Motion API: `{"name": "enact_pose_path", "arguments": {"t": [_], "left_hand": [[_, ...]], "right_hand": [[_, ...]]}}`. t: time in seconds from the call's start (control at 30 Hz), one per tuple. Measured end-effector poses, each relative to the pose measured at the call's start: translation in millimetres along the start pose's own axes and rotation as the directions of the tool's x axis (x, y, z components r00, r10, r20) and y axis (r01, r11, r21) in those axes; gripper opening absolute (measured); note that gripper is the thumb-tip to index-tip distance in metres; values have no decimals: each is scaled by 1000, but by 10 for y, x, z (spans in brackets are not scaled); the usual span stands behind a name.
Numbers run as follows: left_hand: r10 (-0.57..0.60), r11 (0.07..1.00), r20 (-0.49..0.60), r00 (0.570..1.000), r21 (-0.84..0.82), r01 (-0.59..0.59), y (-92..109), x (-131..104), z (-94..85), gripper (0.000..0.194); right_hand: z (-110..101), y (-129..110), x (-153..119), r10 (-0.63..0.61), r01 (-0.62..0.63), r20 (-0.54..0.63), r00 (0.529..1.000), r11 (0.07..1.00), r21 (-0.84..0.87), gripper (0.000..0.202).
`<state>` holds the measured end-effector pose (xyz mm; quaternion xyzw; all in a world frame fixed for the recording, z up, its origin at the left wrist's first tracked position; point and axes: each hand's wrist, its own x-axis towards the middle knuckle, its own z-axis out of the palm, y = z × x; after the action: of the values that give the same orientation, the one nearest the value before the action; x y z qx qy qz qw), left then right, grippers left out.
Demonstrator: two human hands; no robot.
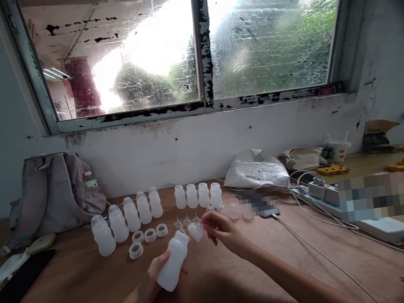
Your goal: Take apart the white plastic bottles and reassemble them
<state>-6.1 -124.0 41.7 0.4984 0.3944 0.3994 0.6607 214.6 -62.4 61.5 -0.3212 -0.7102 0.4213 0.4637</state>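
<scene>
Bare forearms [288, 272] angled in toward a tilted, frosted-white plastic bottle [173, 267]

Near the bottom centre of the frame, the left hand [150, 282] held the bottle, its fingers wrapped around the body and the thumb on the near side. The wrist came up from the lower left. The bottle's long axis leaned toward the upper right, with the mouth at the upper end. Just right of that mouth was a clear, dome-like plastic piece [195, 231], near it; whether they touched, I could not tell. The right hand [227, 230] was nearer that piece, to its right, its fingertips narrowed in a pinch at the piece's edge and its forearm slanting up from the lower right. Beyond, left of centre, lay translucent plastic rings [150, 235]; farther back stood four open white bottles [192, 196].
</scene>
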Motion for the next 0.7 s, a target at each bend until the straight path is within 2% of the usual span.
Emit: {"name": "enact_pose_path", "arguments": {"t": [0.1,0.17,0.3,0.4,0.43,0.5,0.57,0.63,0.7], "left_hand": [[161,985,-90,983,70,-155,22,34,-39,42],[250,962,-139,958,149,-229,-7,102,-117,45],[320,895,-177,931,380,-235,-115,258,-303,59],[394,801,-160,905,543,-253,-115,267,-340,68],[450,751,-172,877,604,-267,-86,243,-330,73],[587,597,-169,791,751,-283,8,173,-295,80],[681,403,-86,727,873,-274,126,105,-266,71],[691,243,41,721,927,-285,240,70,-260,48],[665,139,152,731,937,-321,339,78,-276,30]], "right_hand": [[-56,34,23,-80,61,-77,994,972,-227,16],[-65,78,22,-150,113,-62,987,911,-396,12],[-29,173,-19,-167,165,50,985,798,-579,13],[7,218,-54,-121,182,139,983,735,-653,14],[15,230,-61,-104,184,157,982,719,-671,14],[26,249,-69,-77,179,176,981,695,-696,15],[29,262,-71,-61,170,176,983,682,-711,15],[28,267,-73,-51,165,177,983,676,-718,15],[27,262,-76,-50,165,179,983,675,-719,15]]}}
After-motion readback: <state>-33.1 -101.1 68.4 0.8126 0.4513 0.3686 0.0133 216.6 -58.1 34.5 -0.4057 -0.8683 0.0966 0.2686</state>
